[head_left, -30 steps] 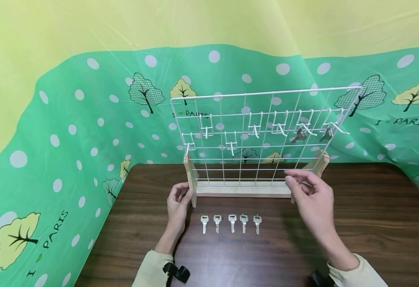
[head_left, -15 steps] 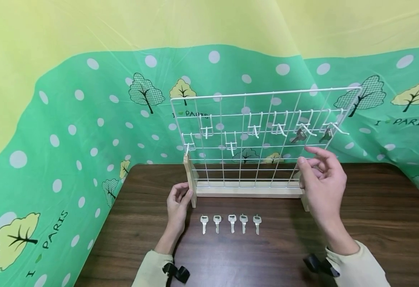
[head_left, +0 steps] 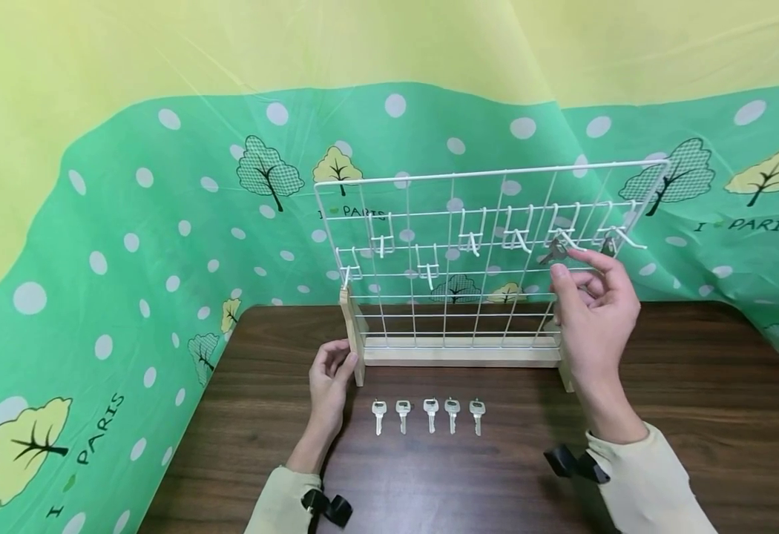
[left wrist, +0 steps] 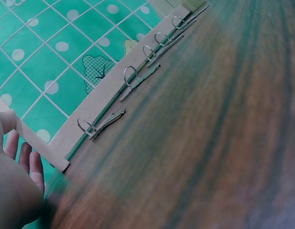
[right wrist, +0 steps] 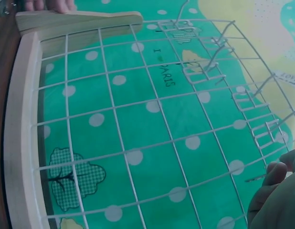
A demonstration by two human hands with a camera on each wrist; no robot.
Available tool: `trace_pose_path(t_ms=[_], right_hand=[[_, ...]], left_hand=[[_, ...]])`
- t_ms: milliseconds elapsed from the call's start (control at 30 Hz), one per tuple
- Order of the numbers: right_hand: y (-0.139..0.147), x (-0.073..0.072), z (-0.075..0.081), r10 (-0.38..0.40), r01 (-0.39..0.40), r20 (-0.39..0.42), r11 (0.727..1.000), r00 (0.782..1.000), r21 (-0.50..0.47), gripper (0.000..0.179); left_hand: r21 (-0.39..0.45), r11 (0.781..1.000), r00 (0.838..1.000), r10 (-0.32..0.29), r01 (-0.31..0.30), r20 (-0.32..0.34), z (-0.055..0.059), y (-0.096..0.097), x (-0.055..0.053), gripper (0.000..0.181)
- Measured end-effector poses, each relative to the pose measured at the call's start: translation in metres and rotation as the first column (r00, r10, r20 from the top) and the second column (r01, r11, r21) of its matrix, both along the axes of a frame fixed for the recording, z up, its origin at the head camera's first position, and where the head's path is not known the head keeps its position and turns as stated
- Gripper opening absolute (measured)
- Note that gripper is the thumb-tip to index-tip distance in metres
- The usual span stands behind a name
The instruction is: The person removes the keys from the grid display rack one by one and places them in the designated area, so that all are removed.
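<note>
A white wire rack (head_left: 467,296) on a wooden stand faces me, with several white hooks on its grid. My left hand (head_left: 329,378) grips the stand's left wooden foot (head_left: 354,334), thumb on the front and fingers behind. My right hand (head_left: 599,311) is raised at the rack's right side. Its thumb and forefinger are apart, close beside a hanging key (head_left: 553,253); whether they touch it is unclear. Another key (head_left: 607,246) hangs on the rightmost hook, partly behind the forefinger. In the right wrist view, the first key's blade (right wrist: 256,179) shows by the fingertips.
Several silver keys (head_left: 431,415) lie in a row on the dark wooden table (head_left: 429,482) before the stand; the left wrist view shows a ring (left wrist: 131,75) on one. Printed green and yellow cloth (head_left: 182,185) hangs behind. Black straps with cameras (head_left: 326,507) sit on both wrists.
My right hand has moved up and right from the rack's lower right part to the hanging key. The left hand stays at the wooden foot. The keys on the table have not moved.
</note>
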State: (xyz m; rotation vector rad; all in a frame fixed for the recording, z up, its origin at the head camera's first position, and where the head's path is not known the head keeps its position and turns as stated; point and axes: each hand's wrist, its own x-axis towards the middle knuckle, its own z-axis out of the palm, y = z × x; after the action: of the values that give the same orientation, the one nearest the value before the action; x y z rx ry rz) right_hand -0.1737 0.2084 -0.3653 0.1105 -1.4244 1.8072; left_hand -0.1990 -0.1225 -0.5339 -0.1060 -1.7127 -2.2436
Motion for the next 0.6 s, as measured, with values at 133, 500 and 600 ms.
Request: trace_pose_path(t_ms=[133, 500, 600], right_hand=[[-0.005, -0.005, 0.004, 0.008, -0.009, -0.017, 0.999, 1.0, -0.039, 0.019], [-0.01, -0.005, 0.013, 0.016, -0.015, 0.002, 0.991, 1.0, -0.133, 0.007], [-0.01, -0.003, 0.014, 0.035, -0.039, -0.026, 0.985, 0.999, -0.17, 0.006]], left_hand=[[0.0, 1.0, 1.0, 0.002, -0.002, 0.003, 0.001, 0.0, 0.0, 0.032], [0.009, 1.0, 1.0, 0.002, -0.002, 0.009, 0.001, 0.0, 0.0, 0.032], [0.007, 1.0, 1.0, 0.001, -0.001, 0.01, 0.001, 0.0, 0.0, 0.033]])
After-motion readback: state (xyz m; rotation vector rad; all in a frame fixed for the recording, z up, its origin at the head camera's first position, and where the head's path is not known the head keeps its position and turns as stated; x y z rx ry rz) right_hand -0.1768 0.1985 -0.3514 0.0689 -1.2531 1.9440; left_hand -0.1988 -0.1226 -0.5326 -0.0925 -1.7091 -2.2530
